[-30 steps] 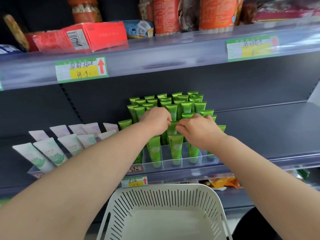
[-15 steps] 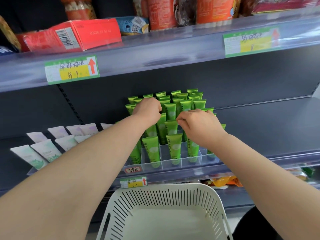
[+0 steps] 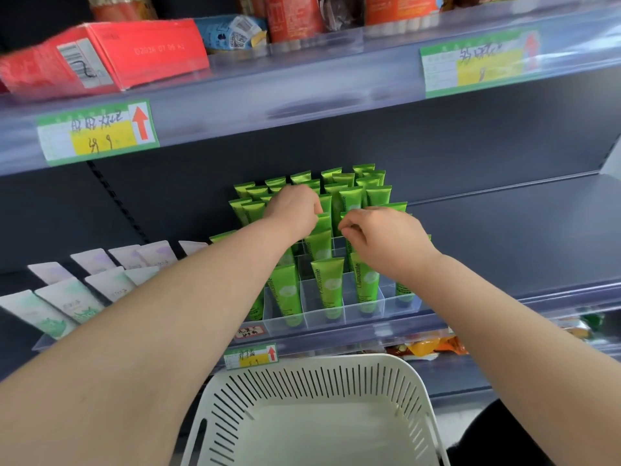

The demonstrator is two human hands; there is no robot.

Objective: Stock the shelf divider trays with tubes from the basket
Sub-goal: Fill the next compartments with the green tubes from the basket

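Note:
Several green tubes [image 3: 329, 284] stand upright in rows in the clear divider tray [image 3: 388, 306] on the middle shelf. My left hand [image 3: 292, 206] reaches into the back rows, its fingers curled round the top of a green tube. A little nearer and to the right, my right hand [image 3: 379, 240] pinches the flat top of another green tube with curled fingers. The white slotted basket [image 3: 312, 381] sits below the shelf edge in front of me, and no tubes show inside it.
White and lilac tubes [image 3: 67, 304] lean in a second tray at the left. The upper shelf carries a red box [image 3: 134, 52] and jars, with price labels [image 3: 97, 132] on its front rail. Dark bare shelf [image 3: 504, 237] lies to the right of the green tubes.
Both hands have moved up and further back among the green tubes, the left one more than the right. The two hands now sit slightly further apart.

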